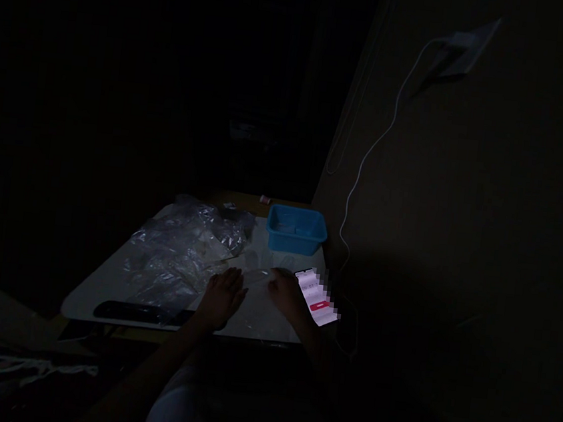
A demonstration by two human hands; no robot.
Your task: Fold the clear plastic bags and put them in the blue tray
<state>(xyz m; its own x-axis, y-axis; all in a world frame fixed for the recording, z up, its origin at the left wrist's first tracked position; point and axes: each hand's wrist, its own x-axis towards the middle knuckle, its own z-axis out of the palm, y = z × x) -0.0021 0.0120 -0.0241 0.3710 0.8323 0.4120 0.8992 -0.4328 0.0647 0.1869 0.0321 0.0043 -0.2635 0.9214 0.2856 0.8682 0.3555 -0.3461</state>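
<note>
In dim light, a thin clear plastic piece (257, 276), perhaps a small bag, lies between my two hands over the white tabletop (260, 319). My right hand (285, 293) has its fingers closed at the plastic's right end. At the other end, my left hand (223, 295) rests with its fingers laid out flat, touching or very near the plastic. Left of that hand spreads a heap of crumpled clear plastic bags (192, 242). A lit phone (315, 298) lies just right of my right hand. Faint clear shapes behind the hands are too dark to name.
A blue plastic basin (296, 239) with something pale inside stands at the table's back right. Behind it sits a small pink object (265, 200). A white cable (361, 169) hangs from a wall socket plate (472, 50). A dark slot (140, 313) runs along the table's front edge.
</note>
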